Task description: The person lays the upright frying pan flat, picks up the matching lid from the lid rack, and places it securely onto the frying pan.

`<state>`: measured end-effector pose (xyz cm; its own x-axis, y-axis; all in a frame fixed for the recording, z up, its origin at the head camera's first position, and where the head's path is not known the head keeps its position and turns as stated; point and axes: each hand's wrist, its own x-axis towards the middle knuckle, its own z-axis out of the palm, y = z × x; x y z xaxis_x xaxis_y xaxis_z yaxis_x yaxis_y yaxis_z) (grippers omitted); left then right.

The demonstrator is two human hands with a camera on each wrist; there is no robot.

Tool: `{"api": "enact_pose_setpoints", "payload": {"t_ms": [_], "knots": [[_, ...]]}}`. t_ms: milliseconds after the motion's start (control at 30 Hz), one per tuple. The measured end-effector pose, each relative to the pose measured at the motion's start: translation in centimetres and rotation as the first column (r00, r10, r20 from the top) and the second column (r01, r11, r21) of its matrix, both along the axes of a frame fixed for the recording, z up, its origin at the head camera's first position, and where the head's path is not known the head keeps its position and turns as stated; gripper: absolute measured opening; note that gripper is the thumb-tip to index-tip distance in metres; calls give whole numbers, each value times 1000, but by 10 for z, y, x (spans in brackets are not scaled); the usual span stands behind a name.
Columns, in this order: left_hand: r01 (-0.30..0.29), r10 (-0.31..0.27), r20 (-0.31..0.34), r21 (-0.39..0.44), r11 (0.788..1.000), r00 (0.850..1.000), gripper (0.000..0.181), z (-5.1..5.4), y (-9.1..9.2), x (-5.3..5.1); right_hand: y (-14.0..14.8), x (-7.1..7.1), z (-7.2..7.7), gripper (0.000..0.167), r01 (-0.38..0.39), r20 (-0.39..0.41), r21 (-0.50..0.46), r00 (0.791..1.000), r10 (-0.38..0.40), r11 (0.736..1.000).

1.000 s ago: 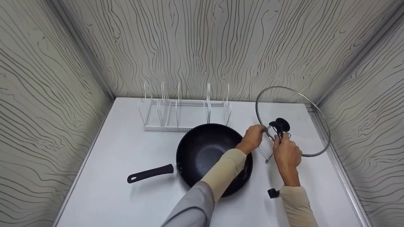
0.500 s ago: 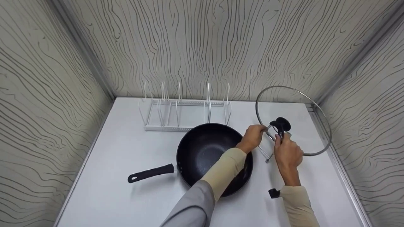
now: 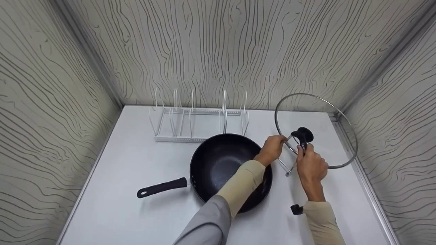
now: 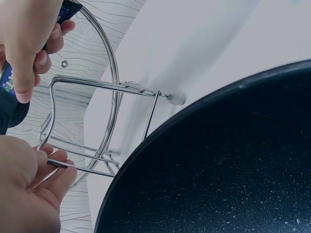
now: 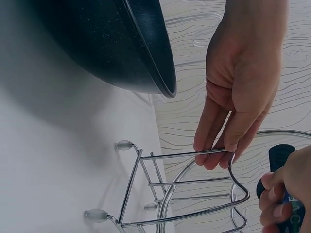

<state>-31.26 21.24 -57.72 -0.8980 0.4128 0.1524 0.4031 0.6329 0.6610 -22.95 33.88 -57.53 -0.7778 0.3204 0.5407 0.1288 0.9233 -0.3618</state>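
Note:
My left hand (image 3: 272,149) pinches a top wire of a small chrome lid stand (image 5: 189,182), which stands on the table to the right of the wok (image 3: 223,166). A round glass lid (image 3: 328,126) with a metal rim rests upright and tilted in this stand. Its black handle (image 3: 301,139) is gripped by my right hand (image 3: 311,165), thumb along one side, fingers curled round it. The left wrist view shows the left thumb and fingers on the wire (image 4: 60,164). My left forearm crosses over the black speckled wok and hides part of its inside.
A white wire rack (image 3: 182,139) with several upright dividers stands behind the wok, along the back wall. The wok's black handle (image 3: 162,188) points left across the white table (image 3: 112,211). Patterned walls (image 3: 204,51) enclose the back and both sides.

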Motion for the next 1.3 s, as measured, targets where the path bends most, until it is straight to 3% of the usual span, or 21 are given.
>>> {"api": "enact_pose_setpoints", "payload": {"t_ms": [333, 600, 1300], "knots": [[-39, 40, 47, -20, 999, 998, 24, 1, 2, 4, 1, 4, 4, 33, 0, -19, 3, 1000, 0, 1000], [-61, 60, 99, 10, 998, 993, 24, -1, 4, 4, 3, 7, 11, 35, 8, -37, 12, 999, -8, 1000], [-62, 60, 99, 18, 998, 993, 23, -3, 4, 0, 3, 10, 38, 34, 14, -125, 32, 992, -10, 999]]}}
